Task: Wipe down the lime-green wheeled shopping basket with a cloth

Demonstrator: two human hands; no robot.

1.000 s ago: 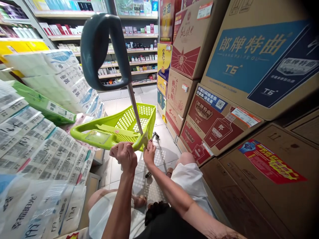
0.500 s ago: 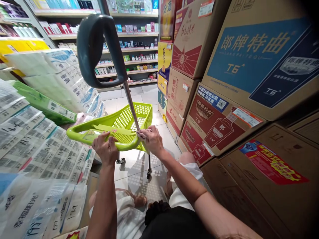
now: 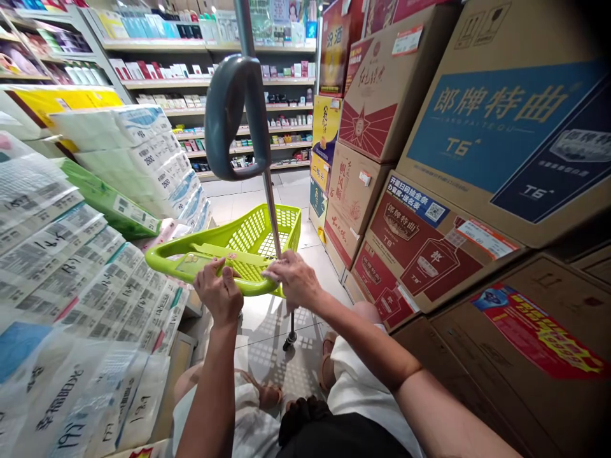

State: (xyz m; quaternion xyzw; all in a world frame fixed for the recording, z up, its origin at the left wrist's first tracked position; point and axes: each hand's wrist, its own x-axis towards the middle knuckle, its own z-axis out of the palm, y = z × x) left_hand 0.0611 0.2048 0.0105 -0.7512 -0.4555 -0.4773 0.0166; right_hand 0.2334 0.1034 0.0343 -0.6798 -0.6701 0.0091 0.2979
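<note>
Right hand (image 3: pixel 298 280) shifts nearer along the lime-green perforated plastic basket (image 3: pixel 255 288)

Its fingertips have gone from beside the foot of the slim silvery metal pole (image 3: pixel 273 222) to the near corner of the basket, while the left hand (image 3: pixel 218 298) has kept its place; contact now seems to bear on the near edge. The left fingers curl over that edge, gripping it. The right fingers bend down onto the corner; whether they grip anything cannot be told. The basket is straight before the person, between white plastic-wrapped packs (image 3: pixel 95 273) and brown cardboard cartons.

Counted: two hands, one basket, one pole, one dark grey loop-shaped plastic handle (image 3: pixel 219 127) on it, one dark caster (image 3: pixel 289 342) in plain sight, one long green pack (image 3: pixel 109 197) at the left and, among the cartons, one large blue-labelled carton (image 3: pixel 501 114).
</note>
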